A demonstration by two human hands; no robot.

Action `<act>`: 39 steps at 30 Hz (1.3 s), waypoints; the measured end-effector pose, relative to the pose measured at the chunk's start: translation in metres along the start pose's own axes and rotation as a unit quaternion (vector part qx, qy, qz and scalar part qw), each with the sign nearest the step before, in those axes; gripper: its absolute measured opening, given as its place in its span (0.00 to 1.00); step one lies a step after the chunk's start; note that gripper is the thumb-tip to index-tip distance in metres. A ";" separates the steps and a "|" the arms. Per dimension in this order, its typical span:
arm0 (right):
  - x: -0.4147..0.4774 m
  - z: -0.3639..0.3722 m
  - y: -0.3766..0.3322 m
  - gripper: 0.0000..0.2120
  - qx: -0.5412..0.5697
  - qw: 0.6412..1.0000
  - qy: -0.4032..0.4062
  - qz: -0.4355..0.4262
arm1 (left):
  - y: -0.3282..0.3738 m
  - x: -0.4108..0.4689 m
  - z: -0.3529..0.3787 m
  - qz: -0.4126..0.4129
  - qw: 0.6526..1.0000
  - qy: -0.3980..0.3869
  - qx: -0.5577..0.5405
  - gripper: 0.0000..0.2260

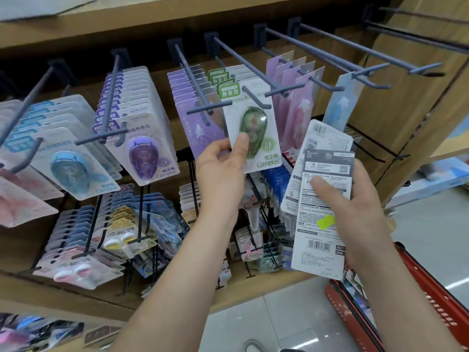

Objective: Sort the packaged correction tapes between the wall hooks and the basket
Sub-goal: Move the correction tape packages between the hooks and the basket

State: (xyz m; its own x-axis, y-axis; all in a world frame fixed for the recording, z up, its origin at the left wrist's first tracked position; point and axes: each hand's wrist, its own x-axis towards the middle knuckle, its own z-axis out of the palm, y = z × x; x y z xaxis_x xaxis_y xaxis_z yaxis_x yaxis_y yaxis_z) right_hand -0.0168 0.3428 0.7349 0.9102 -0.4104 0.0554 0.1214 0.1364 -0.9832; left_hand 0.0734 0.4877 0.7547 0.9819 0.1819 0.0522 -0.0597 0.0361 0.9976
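Nearest, low right: red plastic basket (pixel 436 298) with packets inside. Above it, right hand (pixel 360 212), fingers curled round fanned white card-backed packages (pixel 319 224). Further in, left hand (pixel 218 168) pinching green correction-tape blister pack (pixel 256 138), hung on blue-grey wall hook (pixel 256 99).

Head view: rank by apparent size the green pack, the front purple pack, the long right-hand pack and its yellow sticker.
1. The long pack, though it is nearest the camera.
2. The green pack and the purple pack: about alike.
3. The yellow sticker.
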 end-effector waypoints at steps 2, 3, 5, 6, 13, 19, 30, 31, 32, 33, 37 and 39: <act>-0.003 0.004 0.001 0.13 0.020 1.000 -0.004 0.001 | -0.004 -0.005 -0.004 -0.054 0.998 -0.018 -0.011 0.09; -0.004 0.008 0.001 0.12 0.030 1.000 -0.005 0.001 | -0.008 -0.010 -0.008 -0.073 0.997 -0.024 -0.004 0.11; -0.007 0.014 0.003 0.11 0.053 0.999 -0.001 0.002 | -0.015 -0.027 -0.017 -0.086 0.996 -0.021 0.026 0.15; -0.008 0.018 0.003 0.11 0.066 0.998 0.004 0.002 | -0.017 -0.039 -0.022 -0.088 0.995 -0.020 0.034 0.16; -0.010 0.039 0.006 0.09 0.080 0.996 0.026 -0.013 | -0.020 -0.089 -0.040 -0.126 0.960 -0.241 0.072 0.26; -0.016 0.049 0.005 0.09 0.101 0.995 0.026 0.004 | -0.021 -0.082 -0.051 -0.137 0.959 -0.245 0.047 0.18; -0.012 0.025 0.008 0.29 -0.008 1.000 -0.018 -0.014 | 0.002 -0.084 -0.078 0.292 0.915 -0.073 0.268 0.04; -0.015 0.027 0.009 0.30 -0.031 0.998 -0.051 -0.016 | 0.000 -0.082 -0.075 0.384 0.855 -0.063 0.343 0.03; -0.019 0.032 0.008 0.28 -0.051 0.995 -0.083 -0.023 | -0.006 -0.083 -0.070 0.446 0.800 -0.056 0.398 0.03; -0.023 0.038 0.009 0.25 -0.054 0.993 -0.096 -0.028 | -0.011 -0.084 -0.065 0.475 0.764 -0.052 0.433 0.03; -0.025 0.048 0.014 0.16 0.002 1.000 -0.013 0.020 | -0.025 -0.092 -0.052 0.457 0.760 -0.113 0.447 0.03; -0.020 0.042 0.019 0.18 -0.018 1.000 0.011 0.019 | -0.024 -0.091 -0.054 0.399 0.820 -0.158 0.379 0.05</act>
State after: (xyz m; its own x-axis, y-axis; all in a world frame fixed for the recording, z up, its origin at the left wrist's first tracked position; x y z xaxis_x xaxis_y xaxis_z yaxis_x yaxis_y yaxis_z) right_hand -0.0165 0.3915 0.7228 0.9049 -0.4253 0.0135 0.0715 0.1207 -0.9901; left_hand -0.0238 0.5231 0.7233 0.6893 -0.4172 0.5922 -0.6943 -0.6138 0.3758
